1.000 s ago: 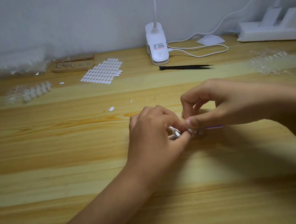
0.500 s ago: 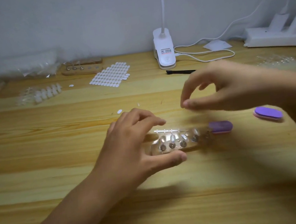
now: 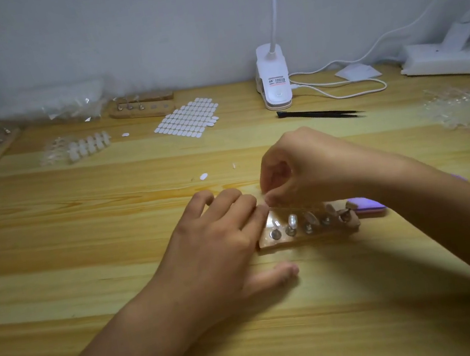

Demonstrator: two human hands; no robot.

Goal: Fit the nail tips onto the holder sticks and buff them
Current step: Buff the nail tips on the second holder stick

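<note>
A small wooden holder block [image 3: 309, 235] lies on the table centre, with several metal sticks carrying clear nail tips [image 3: 292, 220]. My left hand [image 3: 221, 240] lies flat beside the block's left end, fingers straight and touching it, thumb on the table. My right hand [image 3: 299, 168] hovers over the block's back left corner with fingertips pinched together on something small and pale that I cannot make out. A purple buffer [image 3: 367, 206] lies just behind the block's right end, partly hidden by my right wrist.
Black tweezers [image 3: 321, 113] lie behind my hands. A sheet of white adhesive tabs [image 3: 188, 119], a strip of nail tips [image 3: 88, 144], more wooden holders [image 3: 142, 106] and bags sit at the back left. A white clip lamp [image 3: 274, 80], cable and power strip [image 3: 450, 57] line the back.
My right hand came down from above the table to the block's back left corner. My left hand flattened against the block's left end. The second purple buffer is now hidden.
</note>
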